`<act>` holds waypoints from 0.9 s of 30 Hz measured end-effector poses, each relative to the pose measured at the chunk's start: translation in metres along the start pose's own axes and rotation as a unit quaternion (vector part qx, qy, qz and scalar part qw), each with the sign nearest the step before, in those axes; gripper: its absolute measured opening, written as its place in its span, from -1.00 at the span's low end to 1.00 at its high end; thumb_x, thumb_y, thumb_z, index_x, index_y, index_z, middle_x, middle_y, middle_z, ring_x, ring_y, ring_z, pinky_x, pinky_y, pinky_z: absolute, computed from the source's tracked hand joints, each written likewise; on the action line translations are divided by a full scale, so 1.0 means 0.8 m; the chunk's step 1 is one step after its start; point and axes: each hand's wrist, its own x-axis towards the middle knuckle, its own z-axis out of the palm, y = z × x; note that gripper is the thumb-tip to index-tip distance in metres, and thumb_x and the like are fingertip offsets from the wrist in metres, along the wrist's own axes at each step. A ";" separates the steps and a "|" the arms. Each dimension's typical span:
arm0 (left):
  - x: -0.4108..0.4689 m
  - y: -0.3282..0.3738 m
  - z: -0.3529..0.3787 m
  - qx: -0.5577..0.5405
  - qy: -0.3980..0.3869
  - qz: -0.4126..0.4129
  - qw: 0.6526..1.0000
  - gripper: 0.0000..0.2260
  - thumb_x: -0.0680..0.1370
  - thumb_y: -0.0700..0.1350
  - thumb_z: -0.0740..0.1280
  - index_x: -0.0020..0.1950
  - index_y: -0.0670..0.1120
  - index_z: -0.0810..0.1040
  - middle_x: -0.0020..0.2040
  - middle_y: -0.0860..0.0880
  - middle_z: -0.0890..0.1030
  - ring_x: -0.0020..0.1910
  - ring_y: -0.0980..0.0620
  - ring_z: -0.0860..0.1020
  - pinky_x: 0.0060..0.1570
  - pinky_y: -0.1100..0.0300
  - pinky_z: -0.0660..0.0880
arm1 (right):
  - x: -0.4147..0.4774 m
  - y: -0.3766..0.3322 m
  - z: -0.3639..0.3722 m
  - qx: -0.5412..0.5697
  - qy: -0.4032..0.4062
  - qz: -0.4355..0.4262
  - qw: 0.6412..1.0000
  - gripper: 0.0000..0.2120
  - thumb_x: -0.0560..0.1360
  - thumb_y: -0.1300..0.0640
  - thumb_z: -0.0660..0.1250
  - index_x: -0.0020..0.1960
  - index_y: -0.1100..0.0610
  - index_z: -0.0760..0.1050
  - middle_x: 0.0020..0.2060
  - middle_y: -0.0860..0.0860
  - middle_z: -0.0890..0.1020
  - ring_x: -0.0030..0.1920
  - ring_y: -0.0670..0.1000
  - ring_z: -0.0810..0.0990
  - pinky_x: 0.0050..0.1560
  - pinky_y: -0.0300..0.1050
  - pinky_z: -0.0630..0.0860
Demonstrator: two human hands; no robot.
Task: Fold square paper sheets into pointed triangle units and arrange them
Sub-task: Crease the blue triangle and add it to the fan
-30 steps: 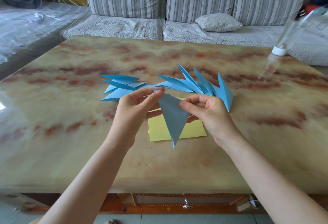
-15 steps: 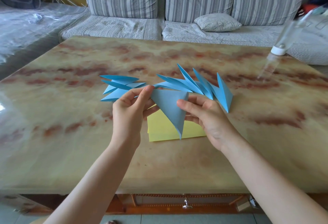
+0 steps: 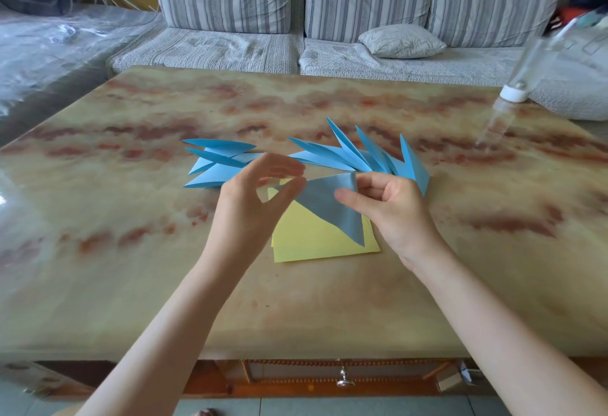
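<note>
Both hands hold a blue paper triangle unit [image 3: 329, 208] in the air, its long point hanging down to the right over a stack of yellow square sheets [image 3: 312, 241]. My left hand [image 3: 253, 205] pinches its left corner between thumb and blurred fingers. At the upper right corner my right hand [image 3: 391, 208] pinches it, thumb on the front and fingers curled behind. Several folded blue units lie in two groups on the table beyond the hands: one on the left [image 3: 217, 165], one fanned out on the right [image 3: 378, 159].
The marbled table [image 3: 131, 251] has a drawer with a metal knob [image 3: 343, 381] under its near edge. A clear bottle [image 3: 516, 86] stands upside down on its white cap at the far right edge. A striped sofa with a pillow [image 3: 401, 41] lies behind.
The held blue triangle has swung from pointing straight down to pointing down-right. My hands moved slightly away from me, and my left fingers shifted at the corner.
</note>
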 end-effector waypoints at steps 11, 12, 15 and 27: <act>0.000 0.004 0.008 -0.014 -0.069 0.003 0.997 -0.82 0.42 -0.20 0.49 -0.17 0.10 0.61 -0.26 0.17 0.66 -0.25 0.25 0.59 -0.15 0.44 0.47 | -0.007 -0.002 0.008 -0.083 -0.074 -0.062 0.992 -0.88 0.44 0.24 0.46 -0.11 0.03 0.65 -0.25 -0.06 0.70 -0.22 -0.13 0.60 -0.08 -0.20 0.54; 0.000 0.004 0.009 -0.012 -0.064 -0.004 0.998 -0.80 0.41 -0.19 0.49 -0.21 0.12 0.61 -0.28 0.20 0.65 -0.27 0.27 0.58 -0.18 0.44 0.47 | -0.007 -0.003 0.009 -0.085 -0.074 -0.065 0.991 -0.89 0.44 0.23 0.46 -0.11 0.03 0.65 -0.23 -0.03 0.70 -0.21 -0.11 0.61 -0.07 -0.17 0.55; -0.001 0.006 0.009 -0.003 -0.058 -0.015 0.998 -0.81 0.40 -0.15 0.50 -0.27 0.15 0.60 -0.32 0.26 0.62 -0.29 0.30 0.54 -0.22 0.47 0.42 | -0.007 -0.002 0.008 -0.094 -0.072 -0.077 0.990 -0.91 0.44 0.21 0.46 -0.10 0.05 0.66 -0.18 0.04 0.71 -0.17 0.03 0.64 -0.02 -0.08 0.55; -0.006 0.010 0.011 0.015 -0.034 0.012 0.999 -0.81 0.44 -0.17 0.46 -0.27 0.13 0.61 -0.34 0.29 0.60 -0.28 0.30 0.52 -0.28 0.46 0.38 | -0.005 -0.004 0.004 -0.071 -0.109 -0.051 0.990 -0.86 0.38 0.18 0.50 -0.09 0.01 0.63 -0.19 -0.07 0.69 -0.15 -0.10 0.63 0.04 -0.10 0.55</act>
